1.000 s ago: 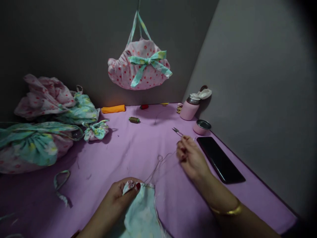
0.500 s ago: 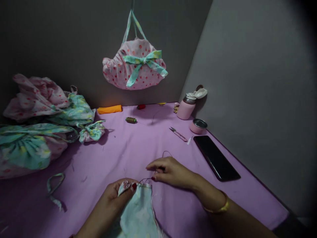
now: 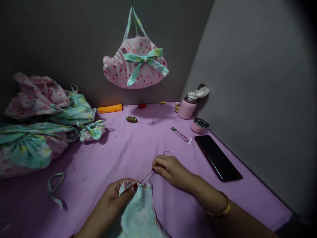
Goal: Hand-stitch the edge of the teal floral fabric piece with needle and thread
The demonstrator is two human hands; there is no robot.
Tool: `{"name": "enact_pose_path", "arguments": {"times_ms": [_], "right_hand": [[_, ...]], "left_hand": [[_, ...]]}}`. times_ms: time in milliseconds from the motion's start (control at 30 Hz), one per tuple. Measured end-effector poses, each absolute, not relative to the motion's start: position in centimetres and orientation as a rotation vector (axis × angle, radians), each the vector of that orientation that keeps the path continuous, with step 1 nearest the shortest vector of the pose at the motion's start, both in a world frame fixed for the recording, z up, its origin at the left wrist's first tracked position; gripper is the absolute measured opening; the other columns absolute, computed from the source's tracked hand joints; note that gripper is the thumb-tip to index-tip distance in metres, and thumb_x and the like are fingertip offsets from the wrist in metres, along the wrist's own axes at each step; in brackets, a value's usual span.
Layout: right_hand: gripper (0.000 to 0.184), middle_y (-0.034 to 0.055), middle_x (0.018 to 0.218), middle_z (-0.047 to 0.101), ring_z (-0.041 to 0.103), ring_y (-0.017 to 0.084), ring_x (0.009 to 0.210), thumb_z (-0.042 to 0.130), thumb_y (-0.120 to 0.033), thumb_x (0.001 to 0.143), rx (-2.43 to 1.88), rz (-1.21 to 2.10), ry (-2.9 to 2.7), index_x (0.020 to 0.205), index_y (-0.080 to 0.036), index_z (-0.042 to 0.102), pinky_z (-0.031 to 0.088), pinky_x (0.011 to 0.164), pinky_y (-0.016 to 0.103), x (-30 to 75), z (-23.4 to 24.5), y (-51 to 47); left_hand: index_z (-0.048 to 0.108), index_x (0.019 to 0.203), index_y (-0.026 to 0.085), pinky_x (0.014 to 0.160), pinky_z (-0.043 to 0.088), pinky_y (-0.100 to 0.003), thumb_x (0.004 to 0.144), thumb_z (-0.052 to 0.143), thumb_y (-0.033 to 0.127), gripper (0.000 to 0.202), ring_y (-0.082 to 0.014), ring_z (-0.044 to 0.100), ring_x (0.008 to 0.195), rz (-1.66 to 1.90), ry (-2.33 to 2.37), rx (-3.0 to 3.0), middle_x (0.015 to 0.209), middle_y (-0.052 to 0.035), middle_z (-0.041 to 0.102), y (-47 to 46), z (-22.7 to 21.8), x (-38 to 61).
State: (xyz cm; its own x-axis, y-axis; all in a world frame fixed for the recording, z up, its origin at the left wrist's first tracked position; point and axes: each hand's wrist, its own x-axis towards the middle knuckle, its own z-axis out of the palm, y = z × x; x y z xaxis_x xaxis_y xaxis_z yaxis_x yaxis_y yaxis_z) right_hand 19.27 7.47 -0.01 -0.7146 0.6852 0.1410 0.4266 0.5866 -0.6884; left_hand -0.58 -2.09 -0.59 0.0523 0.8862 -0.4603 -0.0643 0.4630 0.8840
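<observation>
My left hand [image 3: 118, 195] is closed on the top edge of a pale green fabric piece [image 3: 138, 213], with the thumb pressed over a folded pink-and-white corner. Up and to the right, my right hand [image 3: 170, 168] pinches a dark thread [image 3: 146, 176] between thumb and fingertips. That thread runs straight and slanting from the fabric's edge near my left thumb to the pinch. A loose loop of it shows behind my right hand. Whether a needle is in the pinch, I cannot tell.
Small scissors [image 3: 179, 134], a black phone [image 3: 218, 158], a pink cup-shaped lid [image 3: 199, 126] and an open pink bottle [image 3: 187, 108] are on the right. A green-brown thread spool [image 3: 131, 119] lies farther back. Fabric bags [image 3: 27, 148] crowd the left; a bow-tied pouch [image 3: 135, 67] hangs above.
My right hand has closed its fingers into a pinch and shifted slightly up and right. The thread by the fabric's edge has straightened. My left hand has hardly moved.
</observation>
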Motion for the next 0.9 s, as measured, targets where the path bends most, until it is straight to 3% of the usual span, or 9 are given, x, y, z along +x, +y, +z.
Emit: {"name": "enact_pose_path", "arguments": {"times_ms": [100, 167, 300, 433, 533, 900], "right_hand": [[0.030, 0.0057, 0.100, 0.067, 0.061, 0.015, 0.084, 0.054, -0.013, 0.086, -0.862, 0.973, -2.445, 0.116, -0.017, 0.059, 0.044, 0.076, 0.026, 19.3, 0.1, 7.2], [0.040, 0.0052, 0.103, 0.067, 0.061, 0.015, 0.086, 0.057, -0.015, 0.085, -0.818, 0.977, -2.503, 0.124, -0.021, 0.055, 0.044, 0.078, 0.026, 19.2, 0.1, 7.0], [0.018, 0.0023, 0.085, 0.069, 0.062, 0.014, 0.079, 0.059, -0.018, 0.084, -0.780, 0.953, -2.553, 0.099, -0.021, 0.069, 0.043, 0.071, 0.023, 18.8, -0.4, 7.0], [0.013, -0.0001, 0.076, 0.065, 0.060, 0.012, 0.071, 0.056, -0.011, 0.084, -0.817, 1.020, -2.388, 0.080, -0.018, 0.067, 0.042, 0.067, 0.022, 18.7, -0.5, 7.3], [0.014, -0.0013, 0.070, 0.061, 0.056, 0.012, 0.066, 0.052, -0.010, 0.084, -0.945, 0.962, -2.251, 0.077, -0.018, 0.061, 0.040, 0.065, 0.023, 19.0, -0.3, 7.7], [0.014, -0.0005, 0.062, 0.051, 0.047, 0.016, 0.056, 0.046, -0.027, 0.084, -1.414, 0.529, -1.727, 0.076, -0.019, 0.053, 0.034, 0.056, 0.026, 22.4, -0.2, 11.0]], "left_hand": [[0.068, 0.081, 0.016, 0.055, 0.035, -0.024, 0.072, 0.067, 0.051, 0.037, -0.0140, 0.047, 0.058, 0.871, 1.321, 0.833, 0.063, 0.0000, 0.058, -2.0, -0.6, -0.6], [0.068, 0.080, 0.016, 0.055, 0.035, -0.024, 0.071, 0.067, 0.052, 0.037, -0.0143, 0.046, 0.058, 0.872, 1.321, 0.834, 0.063, 0.0000, 0.058, -2.0, -0.5, -0.5], [0.068, 0.078, 0.016, 0.055, 0.035, -0.024, 0.070, 0.068, 0.050, 0.035, -0.0144, 0.045, 0.059, 0.877, 1.320, 0.836, 0.063, -0.0002, 0.057, -2.1, -0.3, -0.4], [0.068, 0.078, 0.016, 0.055, 0.035, -0.025, 0.071, 0.067, 0.051, 0.036, -0.0135, 0.045, 0.057, 0.870, 1.320, 0.837, 0.062, 0.0003, 0.057, -2.1, -0.2, -0.4], [0.068, 0.079, 0.016, 0.056, 0.036, -0.025, 0.070, 0.067, 0.053, 0.038, -0.0145, 0.047, 0.058, 0.863, 1.328, 0.839, 0.063, -0.0005, 0.058, -2.1, -0.2, -0.5], [0.067, 0.076, 0.015, 0.054, 0.037, -0.025, 0.071, 0.066, 0.054, 0.039, -0.0139, 0.048, 0.057, 0.841, 1.316, 0.858, 0.062, -0.0008, 0.057, -2.2, -0.6, -0.6]]}}
